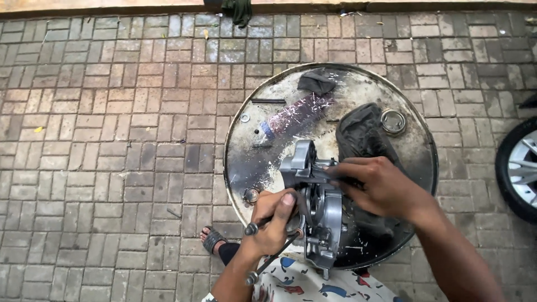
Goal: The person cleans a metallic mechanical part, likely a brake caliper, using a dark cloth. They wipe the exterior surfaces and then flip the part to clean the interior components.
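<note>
Nearest the lens: patterned clothing [313, 285] at bottom edge, then 2 bare hands over a grey metal engine casing [321, 215].

Left hand [272, 221] closed around a T-handle wrench [263, 246]; fingers wrapped tight on the crossbar, thumb laid along the top, working end against the lower left of the casing, by a round boss. Exact fastener hidden behind the thumb.

Right hand [380, 187] clamped over the upper part of the casing, fingers curled shut across the top edge, steadying it. Fingertip contact partly in shadow.

Casing stands on edge at the near rim of an upturned steel drum lid [251, 140], partly overhanging toward the body. Dark rag [361, 134] just behind the right hand; second rag [316, 82] near the far rim; metal ring [394, 121] beside the first rag; small washer [245, 118] and thin rod [268, 101] toward the left side.

Judgement on doing the step well: keep wrench shaft square to the fastener, press inward while turning, hold the right-hand clamp firm so the casing does not rock off the rim.

Sandalled foot [212, 239] on brick paving [112, 140]; wheel [520, 168] at the right edge.
</note>
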